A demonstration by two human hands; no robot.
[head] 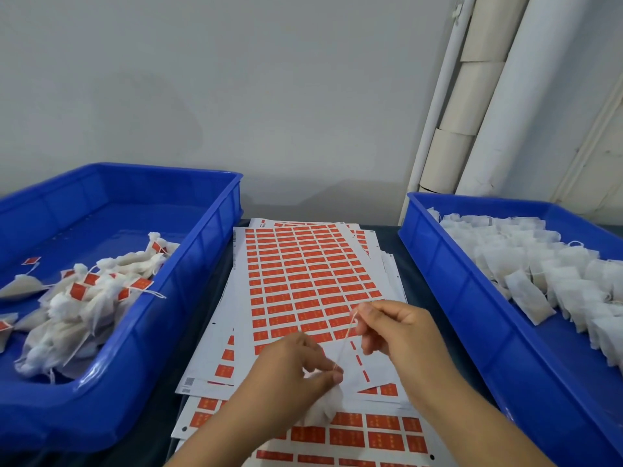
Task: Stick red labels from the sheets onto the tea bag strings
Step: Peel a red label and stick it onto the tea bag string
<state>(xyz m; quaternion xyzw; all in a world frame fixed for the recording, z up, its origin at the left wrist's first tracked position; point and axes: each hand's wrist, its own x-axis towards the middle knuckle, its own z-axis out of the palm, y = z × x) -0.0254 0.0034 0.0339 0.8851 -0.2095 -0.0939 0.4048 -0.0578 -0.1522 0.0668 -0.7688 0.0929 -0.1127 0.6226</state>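
A white tea bag (pixel 323 407) hangs under my left hand (pixel 290 372), which pinches it at the top where its string starts. The thin string (pixel 344 342) runs up and to the right, stretched taut to my right hand (pixel 394 332), which pinches its far end. Both hands hover over the top sheet of red labels (pixel 303 274), one of several overlapping sheets on the dark table between two blue trays. The near rows of that sheet are bare backing with only a few labels left.
The blue tray on the left (pixel 188 291) holds a heap of tea bags with red labels on their strings. The blue tray on the right (pixel 472 298) holds rows of plain tea bags (pixel 539 271). White pipes (pixel 485 129) lean in the back right corner.
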